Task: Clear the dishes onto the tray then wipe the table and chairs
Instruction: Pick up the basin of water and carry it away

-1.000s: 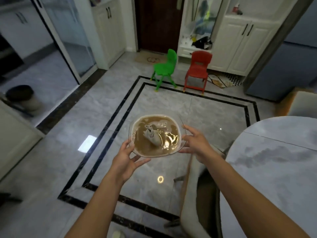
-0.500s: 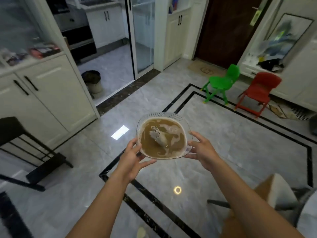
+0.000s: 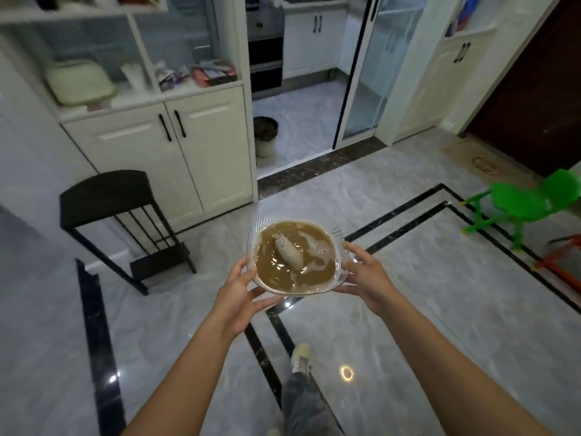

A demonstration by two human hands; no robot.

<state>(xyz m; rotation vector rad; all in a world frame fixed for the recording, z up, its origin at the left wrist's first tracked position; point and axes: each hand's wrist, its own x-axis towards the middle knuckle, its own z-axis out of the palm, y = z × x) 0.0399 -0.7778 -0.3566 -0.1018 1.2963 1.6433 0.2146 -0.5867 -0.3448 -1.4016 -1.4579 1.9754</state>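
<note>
Head view: the left hand (image 3: 237, 294) and right hand (image 3: 366, 278) grip opposite edges of the glass dish (image 3: 337, 231), fingers (image 3: 355, 251) spread around its rim, brown liquid (image 3: 267, 269) level between them. Judged step: carrying it toward a tray, unseen. Next calls for level, slow carrying; liquid sits near the rim.

Grey marbled floor (image 3: 440, 309) with black inlaid border lines, as I see it from above. Standing on it: black chair (image 3: 107, 196) at left; waste bin (image 3: 265, 136) in the far doorway; doormat (image 3: 481, 163); green chair (image 3: 528, 206) and red chair (image 3: 562, 262) at right; my shoe (image 3: 300, 357) nearest.
</note>
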